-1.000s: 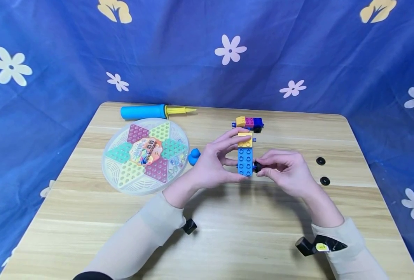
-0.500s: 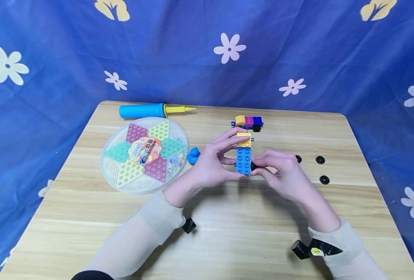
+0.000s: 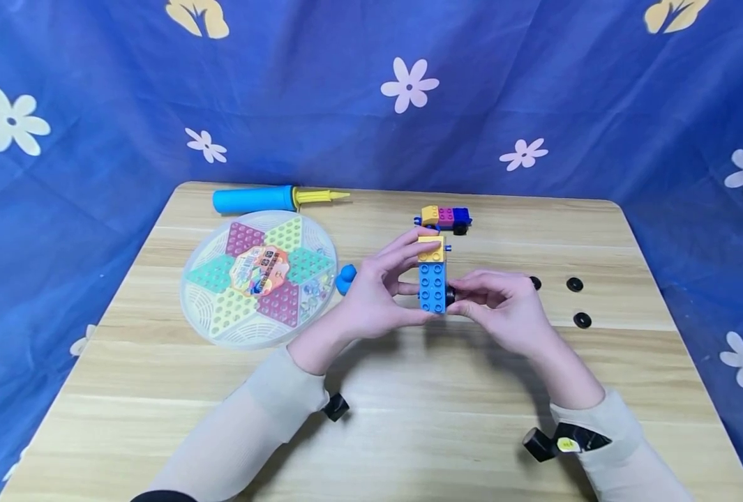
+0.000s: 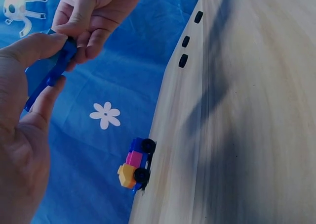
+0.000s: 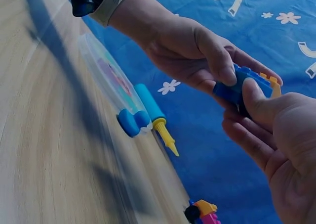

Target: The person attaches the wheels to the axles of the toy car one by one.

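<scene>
In the head view my left hand (image 3: 374, 293) grips a toy brick car (image 3: 432, 287) above the table, thumb at its near end and fingers at the far end. The car has a long blue studded brick and a yellow brick, with a blue axle stub (image 3: 448, 248) sticking out by the yellow one. My right hand (image 3: 509, 307) pinches a small black wheel (image 3: 451, 295) right at the car's near right side. Its fingers partly hide the wheel. In the left wrist view the car's dark blue chassis (image 4: 55, 70) shows edge-on.
Several things lie on the wooden table (image 3: 409, 432). Three loose black wheels, one of them (image 3: 575, 284) farther back, lie to the right. Behind the hands stands a second brick car (image 3: 448, 217). Leftward are a blue toy duck (image 3: 346, 279), a Chinese checkers board (image 3: 254, 336) and a blue hand pump (image 3: 254, 199).
My right hand has moved left, bringing the wheel from out on the axle to close against the car's side. My left hand and the car have shifted slightly left. A third loose wheel has come into view.
</scene>
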The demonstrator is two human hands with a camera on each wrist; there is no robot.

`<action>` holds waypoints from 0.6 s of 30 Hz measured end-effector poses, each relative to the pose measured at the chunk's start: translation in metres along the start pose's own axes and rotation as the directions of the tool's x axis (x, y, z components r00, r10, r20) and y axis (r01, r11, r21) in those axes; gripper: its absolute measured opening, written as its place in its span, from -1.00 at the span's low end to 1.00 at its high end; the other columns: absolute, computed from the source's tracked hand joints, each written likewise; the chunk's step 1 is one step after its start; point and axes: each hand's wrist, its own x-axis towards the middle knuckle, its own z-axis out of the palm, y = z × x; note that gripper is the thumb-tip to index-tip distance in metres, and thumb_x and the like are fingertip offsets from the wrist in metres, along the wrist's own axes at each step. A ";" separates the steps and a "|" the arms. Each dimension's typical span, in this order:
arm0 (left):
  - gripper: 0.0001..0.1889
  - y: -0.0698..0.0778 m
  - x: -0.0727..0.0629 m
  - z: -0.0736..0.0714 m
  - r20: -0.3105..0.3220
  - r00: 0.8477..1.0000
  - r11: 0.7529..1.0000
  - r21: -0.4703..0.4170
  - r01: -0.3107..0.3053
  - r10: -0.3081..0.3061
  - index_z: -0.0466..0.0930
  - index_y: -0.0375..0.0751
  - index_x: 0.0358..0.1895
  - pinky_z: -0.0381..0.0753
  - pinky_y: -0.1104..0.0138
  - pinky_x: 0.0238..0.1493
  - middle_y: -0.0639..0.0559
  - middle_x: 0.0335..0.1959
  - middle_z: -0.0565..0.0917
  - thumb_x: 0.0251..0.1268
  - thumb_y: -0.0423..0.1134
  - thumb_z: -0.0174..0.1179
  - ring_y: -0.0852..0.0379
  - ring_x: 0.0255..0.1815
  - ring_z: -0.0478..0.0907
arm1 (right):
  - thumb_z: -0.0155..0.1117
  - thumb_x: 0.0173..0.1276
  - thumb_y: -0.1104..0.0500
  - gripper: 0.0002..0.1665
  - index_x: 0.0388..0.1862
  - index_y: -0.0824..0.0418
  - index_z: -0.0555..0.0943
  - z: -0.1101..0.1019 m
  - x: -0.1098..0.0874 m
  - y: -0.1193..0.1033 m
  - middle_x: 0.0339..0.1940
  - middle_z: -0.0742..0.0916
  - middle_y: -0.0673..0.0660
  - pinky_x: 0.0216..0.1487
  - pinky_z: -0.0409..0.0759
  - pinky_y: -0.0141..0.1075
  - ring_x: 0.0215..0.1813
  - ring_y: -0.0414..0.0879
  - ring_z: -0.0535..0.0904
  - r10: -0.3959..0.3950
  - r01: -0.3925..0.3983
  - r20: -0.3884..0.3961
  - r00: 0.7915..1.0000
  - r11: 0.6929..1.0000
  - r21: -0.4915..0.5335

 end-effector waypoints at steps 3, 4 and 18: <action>0.01 0.001 -0.001 0.002 0.004 1.000 1.000 -0.027 -0.015 0.015 0.39 -0.37 0.53 0.75 0.04 0.07 0.03 0.66 0.21 -0.15 -0.82 0.51 -0.11 0.49 0.44 | 0.50 0.14 0.66 -0.57 0.03 0.59 0.69 -0.003 -0.002 0.000 -0.07 0.79 0.37 -0.15 0.80 -0.13 -0.17 0.05 0.83 0.051 -0.051 0.009 0.999 0.995 0.089; 0.02 0.002 -0.001 0.003 0.004 1.000 0.999 -0.032 -0.018 0.018 0.39 -0.37 0.53 0.75 0.04 0.07 0.03 0.66 0.20 -0.15 -0.83 0.50 -0.11 0.49 0.44 | 0.50 0.16 0.65 -0.57 0.05 0.60 0.67 -0.005 -0.002 0.001 -0.05 0.79 0.37 -0.12 0.79 -0.11 -0.16 0.06 0.83 0.068 -0.069 0.015 0.998 0.991 0.111; 0.01 0.004 0.000 0.012 0.057 0.990 0.990 -0.062 -0.128 0.132 0.30 -0.45 0.53 0.48 -0.02 0.43 -0.04 0.68 0.18 -0.11 -0.81 0.51 -0.14 0.59 0.30 | 0.21 0.59 0.38 -0.55 0.25 0.76 0.45 -0.016 -0.003 0.011 0.13 0.79 0.02 0.15 0.70 -0.28 0.12 -0.11 0.74 0.142 -0.200 0.245 0.959 0.952 0.232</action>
